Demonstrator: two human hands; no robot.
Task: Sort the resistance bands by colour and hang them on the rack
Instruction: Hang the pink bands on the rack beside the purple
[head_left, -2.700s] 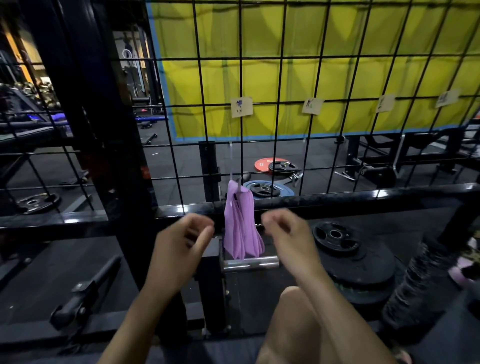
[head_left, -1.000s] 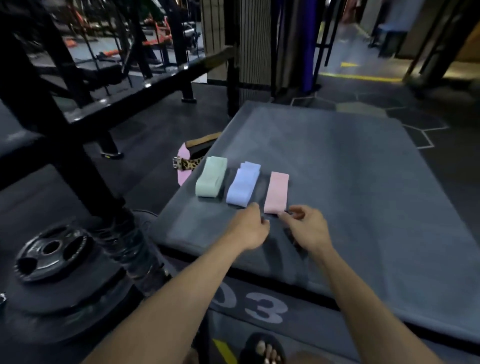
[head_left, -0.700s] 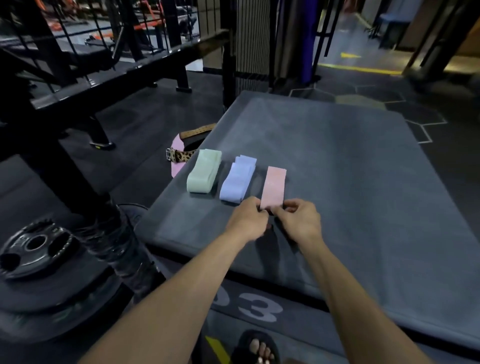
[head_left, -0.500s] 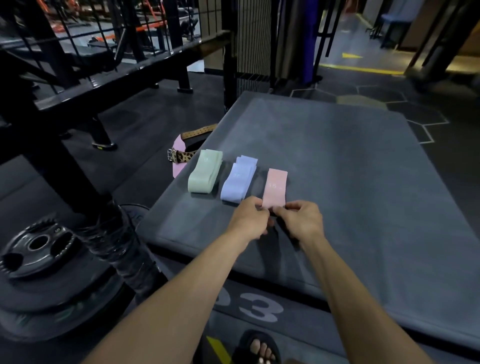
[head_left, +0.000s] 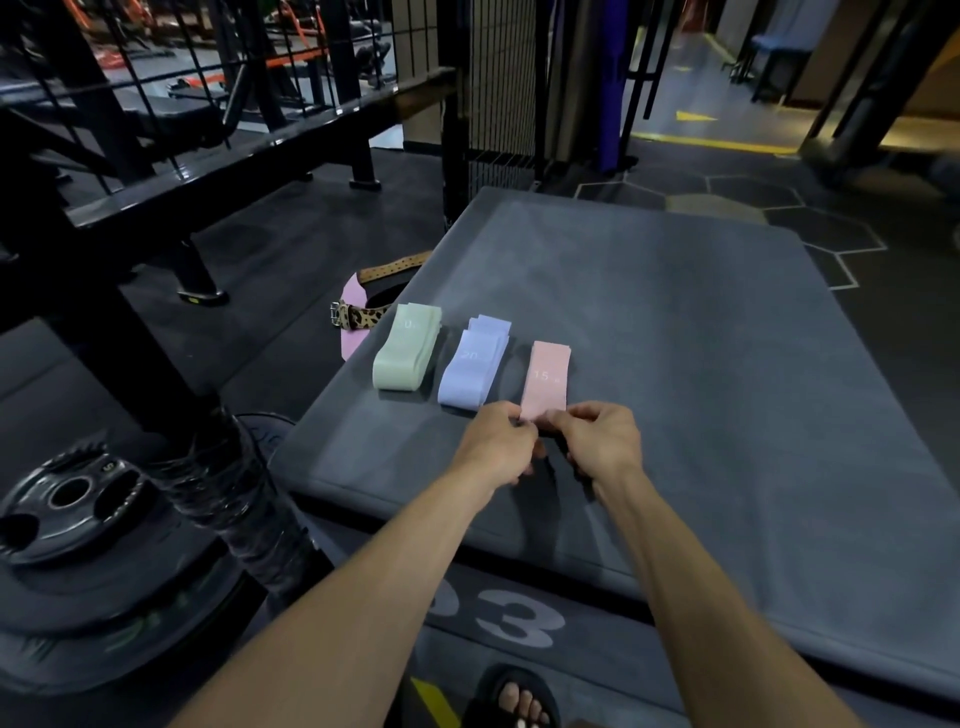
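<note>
Head cam: both hands on the pink band, near edge of the grey mat. Left hand & right hand each pinch its near end; fingertips mostly hidden under knuckles. Blue band just left of pink, green band beyond. Leopard-print belt partly cut off by the mat's edge. Rack to the left, dim.

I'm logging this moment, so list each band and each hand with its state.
pink band: flat on the mat, near end pinched by both hands
blue bands: stacked flat, untouched
green bands: stacked flat, untouched
left hand: pinching the pink band
right hand: pinching the pink band
</note>
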